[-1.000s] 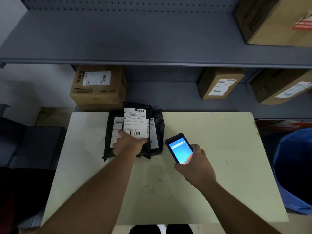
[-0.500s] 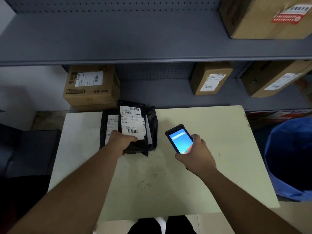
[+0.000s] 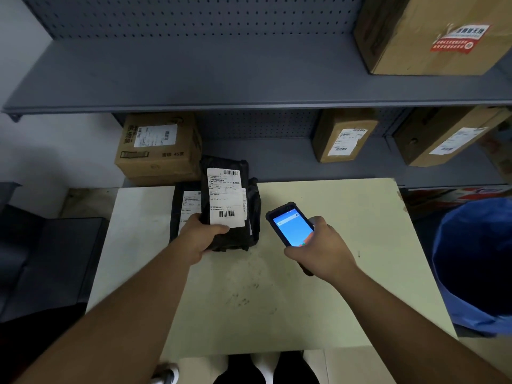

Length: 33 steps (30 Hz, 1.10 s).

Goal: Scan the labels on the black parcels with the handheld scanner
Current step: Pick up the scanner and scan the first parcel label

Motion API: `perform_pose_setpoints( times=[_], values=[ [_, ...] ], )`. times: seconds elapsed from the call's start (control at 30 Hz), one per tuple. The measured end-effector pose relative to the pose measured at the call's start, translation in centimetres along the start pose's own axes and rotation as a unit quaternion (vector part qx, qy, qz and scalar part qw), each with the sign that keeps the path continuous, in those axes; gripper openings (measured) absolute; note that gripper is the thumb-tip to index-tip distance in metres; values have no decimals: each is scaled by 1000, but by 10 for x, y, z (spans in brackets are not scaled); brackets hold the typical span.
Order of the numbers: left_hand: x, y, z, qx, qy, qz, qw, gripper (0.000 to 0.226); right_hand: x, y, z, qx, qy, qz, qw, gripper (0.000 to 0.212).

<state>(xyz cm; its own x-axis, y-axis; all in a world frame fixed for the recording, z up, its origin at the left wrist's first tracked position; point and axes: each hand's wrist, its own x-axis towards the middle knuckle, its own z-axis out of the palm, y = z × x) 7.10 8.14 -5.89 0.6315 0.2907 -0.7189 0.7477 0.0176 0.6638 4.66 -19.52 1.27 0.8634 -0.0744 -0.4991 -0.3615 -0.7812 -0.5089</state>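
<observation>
Gripping top black parcel in left hand, right hand clasping scanner, label up

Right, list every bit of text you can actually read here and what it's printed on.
"45" after two blurred characters: front of the left cardboard box.
Red sticker on the top-shelf box: characters too blurred.
White label on the black parcel in the left hand: barcodes only, print too small.
Scanner screen in the right hand: unreadable.
</observation>
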Motion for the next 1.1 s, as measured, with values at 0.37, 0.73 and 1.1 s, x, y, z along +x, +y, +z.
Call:
perform_pose_setpoints(
  times=[0.37,0.73,1.1],
  values=[
    [-12,-1,8,-50,1,80,996,88,-25,-31,-11,-29,-101,-12,994,56],
    [-13,-10,8,-82,5,115,990,78,-45,-45,-10,-6,-125,-15,992,51],
    [-20,-13,7,-79,10,112,990,85,-52,-46,-8,-7,-122,-15,992,50]
  ],
)
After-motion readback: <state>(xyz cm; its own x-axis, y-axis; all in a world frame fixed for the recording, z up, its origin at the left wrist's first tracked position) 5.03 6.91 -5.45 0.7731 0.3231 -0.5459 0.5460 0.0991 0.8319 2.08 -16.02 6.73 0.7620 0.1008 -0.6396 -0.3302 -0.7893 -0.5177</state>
